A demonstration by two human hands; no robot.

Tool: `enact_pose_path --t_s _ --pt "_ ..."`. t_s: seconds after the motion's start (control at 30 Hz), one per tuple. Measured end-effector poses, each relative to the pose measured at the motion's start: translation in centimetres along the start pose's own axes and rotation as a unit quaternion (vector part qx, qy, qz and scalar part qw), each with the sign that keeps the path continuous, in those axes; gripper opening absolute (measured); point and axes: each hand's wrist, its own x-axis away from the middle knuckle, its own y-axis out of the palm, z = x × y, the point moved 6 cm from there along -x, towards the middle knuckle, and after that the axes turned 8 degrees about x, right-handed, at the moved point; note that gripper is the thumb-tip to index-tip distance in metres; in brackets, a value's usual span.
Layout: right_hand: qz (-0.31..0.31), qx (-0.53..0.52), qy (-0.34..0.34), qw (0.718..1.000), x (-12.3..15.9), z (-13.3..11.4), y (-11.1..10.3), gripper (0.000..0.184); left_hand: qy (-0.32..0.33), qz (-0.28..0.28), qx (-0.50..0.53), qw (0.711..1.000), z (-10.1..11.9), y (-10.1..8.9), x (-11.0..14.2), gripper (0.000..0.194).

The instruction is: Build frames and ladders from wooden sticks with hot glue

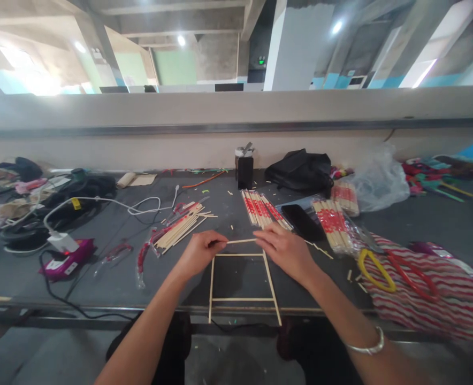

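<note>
Here, pinches the left end of a slim wooden stick (241, 241) with the left hand (202, 250), just beyond the ladder-shaped frame (242, 300) at the front edge of the dark tabletop (110, 286); curls the right hand (287, 251) over the opposite end, cannot tell its exact grip.

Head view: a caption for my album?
Left hand and right hand hold a thin stick at the far end of a stick frame.
</note>
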Motion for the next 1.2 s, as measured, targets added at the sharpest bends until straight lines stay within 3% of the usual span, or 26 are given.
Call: enact_pose_path --t_s 0.13,0.37,0.63,1.2 --pt "-0.029 -0.031 0.002 0.999 0.8 0.4 1.5 0.024 -0.022 0.000 0.013 1.000 -0.7 -0.2 -0.2 0.024" --pt "-0.096 -0.042 0.030 0.994 1.8 2.0 2.9 0.025 -0.126 0.010 -0.053 0.991 -4.4 -3.0 0.0 0.027" --pt "-0.111 -0.022 0.012 0.994 2.2 0.9 3.8 0.024 -0.167 -0.047 -0.084 0.981 -5.6 -1.6 0.4 0.028" --pt "-0.118 -0.008 0.013 0.993 2.1 0.7 4.6 0.024 -0.169 -0.083 -0.089 0.978 -6.0 -1.0 0.6 0.027"
